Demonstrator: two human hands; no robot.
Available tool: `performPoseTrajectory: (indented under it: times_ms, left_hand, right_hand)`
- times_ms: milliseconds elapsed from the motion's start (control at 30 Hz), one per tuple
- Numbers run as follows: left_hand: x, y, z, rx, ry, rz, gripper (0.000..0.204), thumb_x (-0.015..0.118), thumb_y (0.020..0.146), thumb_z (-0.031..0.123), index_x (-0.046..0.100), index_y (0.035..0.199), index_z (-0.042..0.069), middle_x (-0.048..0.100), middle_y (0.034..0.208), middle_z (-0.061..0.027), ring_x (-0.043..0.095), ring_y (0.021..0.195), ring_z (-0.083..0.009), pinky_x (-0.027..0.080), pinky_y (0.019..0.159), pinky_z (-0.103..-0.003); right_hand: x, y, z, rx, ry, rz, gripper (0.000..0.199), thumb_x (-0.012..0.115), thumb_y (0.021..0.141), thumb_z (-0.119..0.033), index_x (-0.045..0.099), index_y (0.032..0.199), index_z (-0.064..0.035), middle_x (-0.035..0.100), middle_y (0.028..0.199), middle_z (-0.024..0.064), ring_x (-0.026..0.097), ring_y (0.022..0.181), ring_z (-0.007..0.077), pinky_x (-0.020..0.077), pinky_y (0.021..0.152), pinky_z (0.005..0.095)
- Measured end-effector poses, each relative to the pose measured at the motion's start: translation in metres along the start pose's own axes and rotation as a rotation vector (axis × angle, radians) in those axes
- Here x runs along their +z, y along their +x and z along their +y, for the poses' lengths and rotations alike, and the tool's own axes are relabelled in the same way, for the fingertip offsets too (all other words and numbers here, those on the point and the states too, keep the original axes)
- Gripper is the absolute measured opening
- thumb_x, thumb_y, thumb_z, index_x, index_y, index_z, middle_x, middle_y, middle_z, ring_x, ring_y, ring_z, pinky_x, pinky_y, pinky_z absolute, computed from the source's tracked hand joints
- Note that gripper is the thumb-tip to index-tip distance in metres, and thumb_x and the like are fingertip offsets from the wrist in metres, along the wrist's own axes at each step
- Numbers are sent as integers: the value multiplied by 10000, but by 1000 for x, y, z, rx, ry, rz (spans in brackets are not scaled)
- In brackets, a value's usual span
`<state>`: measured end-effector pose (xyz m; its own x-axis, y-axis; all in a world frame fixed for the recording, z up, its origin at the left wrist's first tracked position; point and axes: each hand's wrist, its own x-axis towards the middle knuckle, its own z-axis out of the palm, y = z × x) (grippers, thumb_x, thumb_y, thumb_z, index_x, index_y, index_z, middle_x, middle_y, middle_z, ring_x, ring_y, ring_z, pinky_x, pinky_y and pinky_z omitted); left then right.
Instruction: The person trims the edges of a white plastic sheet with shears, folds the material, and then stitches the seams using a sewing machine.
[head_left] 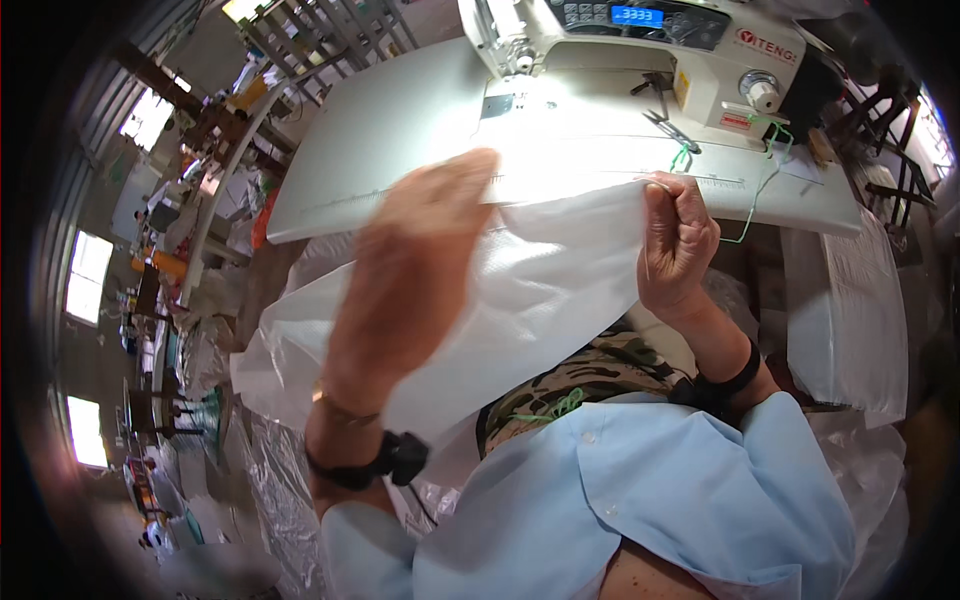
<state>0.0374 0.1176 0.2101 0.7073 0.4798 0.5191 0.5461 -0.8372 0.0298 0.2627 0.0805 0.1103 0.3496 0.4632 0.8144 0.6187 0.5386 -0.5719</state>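
Note:
A white plastic sheet (560,265), smooth and slightly shiny, hangs from the front of the sewing table (370,130) over my lap. My right hand (678,240) is closed on its upper right corner, with thumb and fingers pinched together at the table's front edge. Motion smears my left hand (415,265), which is over the left part of the sheet near the table edge. Whether its fingers grip the sheet cannot be made out. Behind both hands stands a white sewing machine (730,70), its needle area (520,60) brightly lit.
Scissors (672,130) and green thread (682,158) lie on the table at the right. More green thread (752,205) dangles over the edge. A stack of white sheets (840,320) is at the right. Crumpled clear plastic (285,480) lies low on the left.

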Motion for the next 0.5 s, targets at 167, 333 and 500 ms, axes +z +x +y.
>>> performPoseTrajectory:
  times_ms: [167,333,500]
  left_hand:
    - [38,49,42,73,-252,112,197,536,955,106,613,1092,-13,637,895,-165,594,806,-349,467,745,-405]
    - [39,48,32,-119,-416,14,159,622,926,163,604,893,10,524,630,-149,519,541,-281,422,540,-356]
    - [20,35,9,-82,-400,89,157,663,891,89,604,801,-25,464,613,-70,437,537,-129,359,508,-271]
  right_hand:
    - [13,3,-10,-157,141,-28,108,560,899,68,562,1000,29,639,809,143,643,658,291,484,582,312]
    - [13,17,-22,-181,248,-73,152,590,877,58,566,1015,-1,644,817,119,641,636,297,480,559,331]
    - [22,21,-18,-55,519,-220,178,553,966,-139,566,1073,3,646,835,103,619,695,206,471,625,319]
